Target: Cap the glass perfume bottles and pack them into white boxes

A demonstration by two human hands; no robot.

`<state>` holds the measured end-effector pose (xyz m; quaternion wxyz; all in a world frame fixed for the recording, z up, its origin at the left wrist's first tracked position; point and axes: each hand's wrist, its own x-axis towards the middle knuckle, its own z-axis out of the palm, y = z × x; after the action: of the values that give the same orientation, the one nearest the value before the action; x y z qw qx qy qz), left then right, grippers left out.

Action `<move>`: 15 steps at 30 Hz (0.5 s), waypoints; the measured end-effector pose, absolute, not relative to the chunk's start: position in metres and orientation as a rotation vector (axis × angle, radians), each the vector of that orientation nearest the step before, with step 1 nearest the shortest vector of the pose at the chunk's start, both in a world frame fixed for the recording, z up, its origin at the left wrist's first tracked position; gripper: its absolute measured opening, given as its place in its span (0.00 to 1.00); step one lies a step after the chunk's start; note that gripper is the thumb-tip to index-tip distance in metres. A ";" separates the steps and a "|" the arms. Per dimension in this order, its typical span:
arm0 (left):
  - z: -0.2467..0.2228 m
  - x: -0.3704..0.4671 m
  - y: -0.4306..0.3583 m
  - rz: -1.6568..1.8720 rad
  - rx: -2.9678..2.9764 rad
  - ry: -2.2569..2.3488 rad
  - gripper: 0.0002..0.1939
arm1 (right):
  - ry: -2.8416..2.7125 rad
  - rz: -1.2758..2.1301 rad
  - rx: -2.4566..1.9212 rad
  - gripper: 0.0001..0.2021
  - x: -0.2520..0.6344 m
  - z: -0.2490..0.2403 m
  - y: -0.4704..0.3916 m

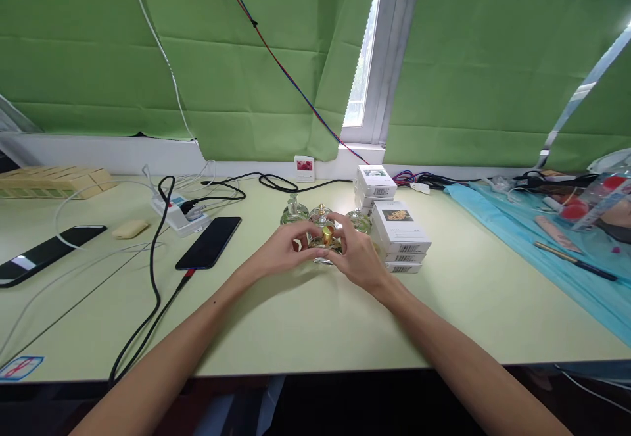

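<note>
Several round clear glass bottles are grouped near the middle of the table, among them a left bottle point(294, 211) and a right bottle point(359, 221). In front of them is a glass bottle with a gold top point(327, 233). My left hand point(288, 248) curls round its left side, and my right hand point(355, 252) curls round its right side. Near the bottle's front edge my thumbs meet. The fingers hide most of this bottle. Just right of my right hand stands a stack of white boxes point(400, 229) with small pictures on their tops.
A second white box stack point(375, 183) stands behind the first. To the left lie a phone point(209, 243) with a black cable, a power strip point(180, 216) and another dark phone point(46, 255). Light blue plastic sheeting point(542, 239) covers the right side, with a pen point(574, 262) on it.
</note>
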<state>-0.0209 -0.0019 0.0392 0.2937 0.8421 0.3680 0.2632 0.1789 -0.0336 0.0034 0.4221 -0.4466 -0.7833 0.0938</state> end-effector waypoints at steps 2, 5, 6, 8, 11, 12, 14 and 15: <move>0.040 -0.022 -0.002 0.662 2.229 0.985 0.18 | -1.983 0.215 -1.101 0.28 0.180 0.002 -0.033; 0.042 -0.024 -0.001 0.606 2.226 0.987 0.19 | -2.037 0.181 -1.056 0.27 0.181 0.001 -0.033; 0.042 -0.025 -0.001 0.586 2.226 0.986 0.19 | -2.058 0.176 -1.042 0.27 0.181 0.000 -0.034; 0.044 -0.026 -0.001 0.551 2.215 0.994 0.19 | -2.089 0.177 -1.026 0.27 0.181 0.001 -0.034; 0.046 -0.028 -0.001 0.515 2.193 0.990 0.19 | -2.113 0.206 -1.033 0.27 0.181 0.003 -0.036; 0.047 -0.028 -0.001 0.505 2.188 0.979 0.18 | -2.117 0.217 -1.034 0.26 0.181 0.003 -0.037; 0.047 -0.029 -0.001 0.479 2.185 0.943 0.17 | -2.126 0.238 -1.022 0.26 0.181 0.003 -0.037; 0.047 -0.029 -0.001 0.464 2.186 0.928 0.17 | -2.131 0.248 -1.010 0.26 0.181 0.003 -0.038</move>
<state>-0.0291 -0.0008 0.0472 0.3529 0.8452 0.3589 0.1795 0.1807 -0.0376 0.0029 0.3760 -0.3947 -0.8328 0.0970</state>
